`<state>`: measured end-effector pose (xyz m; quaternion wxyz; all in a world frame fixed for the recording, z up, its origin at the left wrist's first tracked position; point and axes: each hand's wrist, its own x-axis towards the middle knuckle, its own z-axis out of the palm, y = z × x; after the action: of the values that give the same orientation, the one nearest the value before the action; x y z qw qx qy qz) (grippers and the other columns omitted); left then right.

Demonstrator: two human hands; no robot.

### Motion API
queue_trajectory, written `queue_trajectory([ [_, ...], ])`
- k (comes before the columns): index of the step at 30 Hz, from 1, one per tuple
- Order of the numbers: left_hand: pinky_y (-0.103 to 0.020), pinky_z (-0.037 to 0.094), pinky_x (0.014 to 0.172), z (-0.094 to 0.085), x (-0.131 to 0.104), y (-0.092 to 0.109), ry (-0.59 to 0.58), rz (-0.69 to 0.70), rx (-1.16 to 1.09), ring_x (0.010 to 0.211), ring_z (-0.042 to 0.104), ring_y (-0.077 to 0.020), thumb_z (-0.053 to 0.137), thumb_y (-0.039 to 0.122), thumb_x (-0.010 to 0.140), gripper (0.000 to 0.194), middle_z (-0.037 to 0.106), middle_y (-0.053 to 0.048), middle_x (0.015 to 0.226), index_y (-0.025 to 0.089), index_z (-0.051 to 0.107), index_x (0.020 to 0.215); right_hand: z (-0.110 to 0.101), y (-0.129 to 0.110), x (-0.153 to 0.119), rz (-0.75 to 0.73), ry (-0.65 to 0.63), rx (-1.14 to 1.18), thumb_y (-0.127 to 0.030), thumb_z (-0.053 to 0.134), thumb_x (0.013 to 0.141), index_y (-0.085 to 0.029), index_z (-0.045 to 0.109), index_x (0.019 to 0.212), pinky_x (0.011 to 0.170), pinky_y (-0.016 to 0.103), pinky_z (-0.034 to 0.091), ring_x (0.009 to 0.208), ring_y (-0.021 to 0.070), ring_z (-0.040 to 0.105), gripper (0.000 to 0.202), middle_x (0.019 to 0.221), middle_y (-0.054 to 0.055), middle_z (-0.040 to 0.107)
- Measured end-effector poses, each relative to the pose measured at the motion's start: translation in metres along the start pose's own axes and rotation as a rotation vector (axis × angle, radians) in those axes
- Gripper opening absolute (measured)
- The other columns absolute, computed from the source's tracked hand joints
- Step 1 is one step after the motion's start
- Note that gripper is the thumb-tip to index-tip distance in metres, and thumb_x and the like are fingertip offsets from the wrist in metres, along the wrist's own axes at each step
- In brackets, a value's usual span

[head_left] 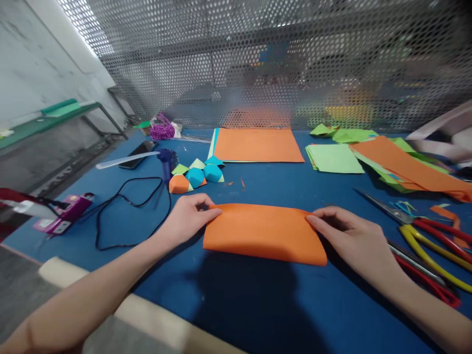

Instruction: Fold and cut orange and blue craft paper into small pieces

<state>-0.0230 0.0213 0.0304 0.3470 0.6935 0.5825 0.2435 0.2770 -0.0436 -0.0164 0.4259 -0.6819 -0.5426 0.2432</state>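
A sheet of orange paper [263, 233] is bent over on itself in front of me, its curved fold toward the far side of the table. My left hand [191, 216] pinches its far left corner between thumb and fingers. At the far right corner my right hand [344, 236] has the same sheet in a pinch. Beyond the sheet lies a stack of orange paper [258, 145] with blue and pale green edges showing. Several small folded paper pieces [195, 175] in orange, blue and green stand beyond my left hand.
Scissors with yellow and red handles [405, 226] lie right of my right hand. Green paper squares [335, 158] and orange strips [416, 167] sit at the back right. A blue glue gun [167, 162], its black cord [129, 246], a phone [138, 155] and a purple power strip [66, 214] occupy the left.
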Motion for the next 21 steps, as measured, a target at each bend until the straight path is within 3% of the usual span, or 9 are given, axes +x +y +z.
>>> queue_trajectory([
  [3,-0.022,0.029,0.042,-0.006,-0.007,0.007,0.015,-0.051,-0.145,0.036,0.041,-0.0093,0.066,0.044,0.073,0.026,0.050,0.007,0.039,0.019,0.062,0.072,-0.004,-0.007,-0.001,0.102,0.000,0.182,-0.060,0.072,0.070,-0.023,0.070,0.078,0.050,0.031,0.040,0.049,0.0165,0.053,0.038,0.050,0.000,0.059],
  [6,-0.021,0.036,0.040,-0.008,-0.011,0.012,0.026,-0.052,-0.298,0.036,0.049,-0.0105,0.070,0.042,0.072,0.025,0.059,0.003,0.043,0.018,0.061,0.072,-0.007,-0.014,-0.004,0.153,-0.005,0.347,-0.061,0.076,0.069,-0.021,0.069,0.081,0.045,0.027,0.039,0.044,0.0141,0.050,0.042,0.047,0.000,0.059],
  [11,-0.030,0.058,0.064,-0.007,-0.013,0.015,0.133,-0.019,-0.401,0.058,0.070,-0.0182,0.077,0.041,0.066,0.028,0.072,-0.004,0.063,0.017,0.065,0.072,-0.011,-0.021,-0.009,0.077,0.020,0.444,-0.059,0.080,0.066,-0.020,0.069,0.076,0.051,0.029,0.049,0.054,0.0174,0.062,0.042,0.061,0.006,0.071],
  [16,-0.037,0.060,0.077,-0.008,-0.012,0.014,0.158,-0.046,-0.401,0.069,0.074,-0.0232,0.082,0.046,0.062,0.036,0.074,-0.004,0.068,0.016,0.070,0.079,-0.013,-0.024,-0.008,0.056,0.025,0.472,-0.057,0.082,0.065,-0.020,0.071,0.076,0.053,0.030,0.049,0.054,0.0166,0.062,0.040,0.060,0.005,0.070],
  [21,-0.038,0.061,0.079,-0.009,-0.009,0.012,0.136,-0.110,-0.530,0.069,0.074,-0.0235,0.086,0.042,0.057,0.041,0.074,-0.004,0.069,0.014,0.069,0.082,-0.015,-0.030,-0.007,0.118,0.011,0.502,-0.059,0.082,0.060,-0.019,0.074,0.079,0.058,0.031,0.051,0.056,0.0179,0.064,0.046,0.060,0.005,0.071],
])
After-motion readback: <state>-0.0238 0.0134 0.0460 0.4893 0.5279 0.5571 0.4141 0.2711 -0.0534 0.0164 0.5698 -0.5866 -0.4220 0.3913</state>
